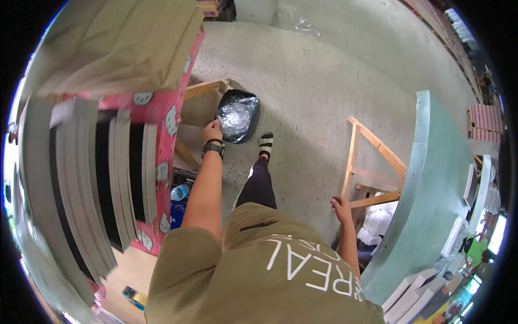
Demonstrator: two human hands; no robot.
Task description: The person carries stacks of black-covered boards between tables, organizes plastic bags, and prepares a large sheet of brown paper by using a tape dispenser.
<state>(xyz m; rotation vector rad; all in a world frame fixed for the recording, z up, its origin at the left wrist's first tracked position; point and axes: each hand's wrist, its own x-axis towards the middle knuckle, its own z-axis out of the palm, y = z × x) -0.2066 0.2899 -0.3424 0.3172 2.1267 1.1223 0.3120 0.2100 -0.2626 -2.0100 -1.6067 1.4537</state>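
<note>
The left hand (212,131) reaches down to the near rim of a small black waste bin (238,115) on the concrete floor (324,81). The bin stands just beside the pink-covered bench (162,140), within arm's reach of it, and its clear plastic liner is crumpled inside. Whether the fingers form a closed grip on the rim cannot be told. The right hand (341,206) hangs free near a wooden frame (372,162), fingers loosely curled, holding nothing visible. The bin's contents and the stacked boards' (86,178) far ends are indistinct.

head fisheye, looking steeply down, floor far
</note>
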